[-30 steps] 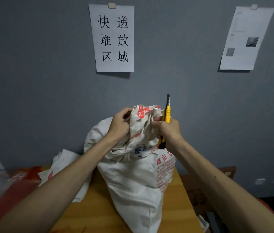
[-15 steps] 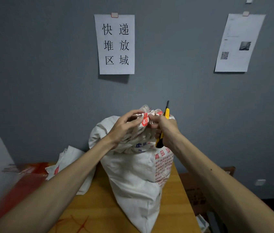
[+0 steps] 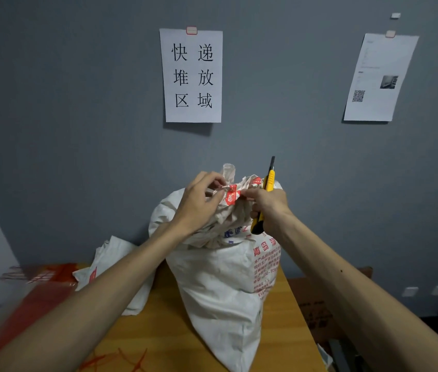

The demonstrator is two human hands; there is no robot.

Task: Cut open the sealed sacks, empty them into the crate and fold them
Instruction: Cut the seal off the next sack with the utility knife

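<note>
A full white woven sack point(image 3: 220, 285) with red and blue print stands upright on the wooden table point(image 3: 164, 342). Its bunched neck is bound with red-and-white tape point(image 3: 232, 194). My left hand point(image 3: 199, 202) pinches the tape end at the neck from the left. My right hand point(image 3: 268, 208) grips a yellow utility knife point(image 3: 267, 189), blade pointing up, while its fingertips touch the taped neck from the right. The crate is not in view.
A crumpled white sack point(image 3: 115, 269) lies behind my left forearm. A blurred red object point(image 3: 32, 288) sits at the table's left. A brown cardboard box point(image 3: 317, 310) stands on the floor to the right. The grey wall carries two paper sheets point(image 3: 191, 75).
My left hand loosened its grasp on the bunched neck and now pinches the tape end. The right hand with the knife dropped slightly and its fingers came onto the tape.
</note>
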